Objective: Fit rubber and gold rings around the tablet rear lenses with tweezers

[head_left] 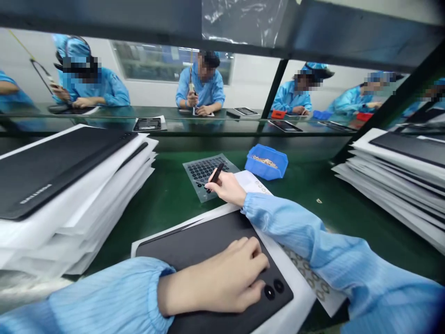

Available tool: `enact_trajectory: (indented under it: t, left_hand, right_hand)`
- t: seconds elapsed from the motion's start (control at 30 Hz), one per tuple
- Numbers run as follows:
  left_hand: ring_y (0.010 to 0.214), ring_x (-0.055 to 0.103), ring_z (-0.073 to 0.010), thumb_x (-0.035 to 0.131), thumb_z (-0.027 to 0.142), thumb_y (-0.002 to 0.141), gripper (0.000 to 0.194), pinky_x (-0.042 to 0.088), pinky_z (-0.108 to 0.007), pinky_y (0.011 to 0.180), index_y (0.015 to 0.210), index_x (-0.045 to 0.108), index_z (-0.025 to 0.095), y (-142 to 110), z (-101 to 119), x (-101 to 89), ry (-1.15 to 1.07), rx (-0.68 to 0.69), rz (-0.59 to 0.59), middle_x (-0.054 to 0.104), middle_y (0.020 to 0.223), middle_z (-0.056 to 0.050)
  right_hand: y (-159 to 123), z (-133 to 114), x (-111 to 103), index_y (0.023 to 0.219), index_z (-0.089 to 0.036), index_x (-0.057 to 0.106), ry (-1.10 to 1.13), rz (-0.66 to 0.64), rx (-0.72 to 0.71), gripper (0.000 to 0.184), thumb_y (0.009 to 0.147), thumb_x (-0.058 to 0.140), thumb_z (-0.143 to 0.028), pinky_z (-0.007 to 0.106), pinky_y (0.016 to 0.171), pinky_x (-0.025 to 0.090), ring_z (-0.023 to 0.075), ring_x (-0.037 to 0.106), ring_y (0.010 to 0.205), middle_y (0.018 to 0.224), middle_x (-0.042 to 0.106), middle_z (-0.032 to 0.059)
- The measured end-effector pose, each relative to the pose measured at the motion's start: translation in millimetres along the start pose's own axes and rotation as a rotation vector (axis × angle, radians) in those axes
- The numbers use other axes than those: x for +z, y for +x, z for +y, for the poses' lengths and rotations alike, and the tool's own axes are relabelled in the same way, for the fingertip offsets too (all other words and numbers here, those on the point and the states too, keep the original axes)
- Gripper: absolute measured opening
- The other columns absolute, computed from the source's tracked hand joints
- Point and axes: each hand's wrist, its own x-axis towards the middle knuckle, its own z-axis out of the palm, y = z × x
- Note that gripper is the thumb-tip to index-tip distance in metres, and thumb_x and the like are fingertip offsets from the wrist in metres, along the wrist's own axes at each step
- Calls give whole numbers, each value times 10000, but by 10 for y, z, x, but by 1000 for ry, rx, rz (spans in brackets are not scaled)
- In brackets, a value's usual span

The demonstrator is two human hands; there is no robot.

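Observation:
My left hand (219,278) rests palm down on a dark tablet back cover (194,241), its fingers bent and apart, with nothing visible in them. Two round black lens rings (274,290) sit at the cover's near right corner, beside my thumb. White sheeting (299,315) lies under the cover. Farther off, my right hand (227,185) pinches what look like black tweezers (217,173), held like a pen. Their tips are hard to make out over a clear sheet (200,169) carrying rows of black rings. Some of its near rings are hidden behind my fingers.
Tall stacks of covers and white sheets stand at left (69,185) and right (399,181). A blue bin (267,162) holds small tan pieces. A ring-marked backing sheet (313,283) lies under my right sleeve. Several co-workers sit beyond a shelf.

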Motion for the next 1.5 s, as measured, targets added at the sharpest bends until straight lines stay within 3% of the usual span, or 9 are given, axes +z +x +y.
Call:
enact_trajectory:
  t: [0.23, 0.4, 0.6, 0.7, 0.83, 1.07, 1.27, 1.4, 1.5]
  left_hand:
    - [944, 516, -178, 512, 218, 881, 110, 453, -264, 837, 975, 510, 160, -15, -28, 4, 26, 31, 14, 506, 1050, -63]
    - [953, 497, -183, 506, 205, 887, 163, 446, -271, 853, 1048, 511, 175, -6, -49, 12, 27, 24, 30, 494, 1056, -63]
    - [979, 431, -254, 439, 203, 900, 159, 403, -423, 873, 1042, 497, 163, -49, -362, -4, 210, -280, 295, 479, 1054, -89]
    - [963, 429, -269, 431, 247, 908, 177, 395, -451, 854, 1046, 487, 152, -93, -538, -45, 271, -459, 375, 480, 1048, -100]
    - [932, 455, -257, 410, 290, 925, 185, 406, -444, 851, 1029, 488, 158, -136, -619, -56, 289, -508, 380, 488, 1022, -95]
    - [941, 490, -244, 380, 359, 953, 269, 426, -413, 860, 992, 542, 148, -130, -544, -95, 282, -524, 394, 515, 995, -95]
    - [839, 555, -193, 327, 414, 967, 359, 454, -325, 786, 824, 549, 170, -160, -388, -248, 265, -489, 425, 570, 913, -68]
    - [667, 591, -213, 285, 488, 956, 393, 420, -343, 603, 829, 513, 194, -205, -226, -411, 233, -511, 432, 624, 791, -80]
    - [696, 607, -218, 301, 529, 944, 400, 398, -325, 586, 885, 511, 194, -289, -135, -645, 200, -491, 429, 636, 796, -65]
  right_hand:
    - [-44, 29, -22, 701, -169, 556, -89, -150, -29, 142, 800, 658, -175, 250, 633, 429, 153, 591, 626, 685, 612, 9]
    - [-152, -130, -343, 731, -177, 539, -130, -163, 16, 197, 916, 491, -220, 259, 681, 429, 163, 610, 665, 693, 640, 26]
    - [-745, -158, -806, 676, -183, 495, -387, -243, 174, 188, 863, 505, -199, 252, 571, 339, 140, 491, 576, 620, 552, 5]
    - [-1089, -87, -849, 615, -193, 441, -395, -253, 324, 253, 849, 508, -265, 253, 534, 290, 131, 436, 543, 570, 483, -15]
    - [-1299, -64, -790, 589, -201, 389, -315, -250, 364, 311, 846, 486, -348, 256, 538, 279, 136, 431, 553, 567, 456, -21]
    - [-1240, -319, -792, 608, -196, 468, -277, -116, 193, 298, 854, 409, -354, 280, 570, 338, 169, 484, 594, 622, 546, 27]
    - [-1240, -409, -836, 645, -215, 569, -87, -26, 321, 350, 821, 476, -503, 294, 561, 431, 222, 559, 636, 662, 627, 44]
    - [-1264, -447, -832, 736, -243, 601, 107, 27, 388, 316, 637, 689, -529, 329, 661, 520, 287, 618, 785, 792, 672, 59]
    - [-1268, -511, -872, 680, -255, 524, 215, 119, 372, 327, 643, 693, -533, 326, 599, 522, 240, 584, 636, 658, 598, 32]
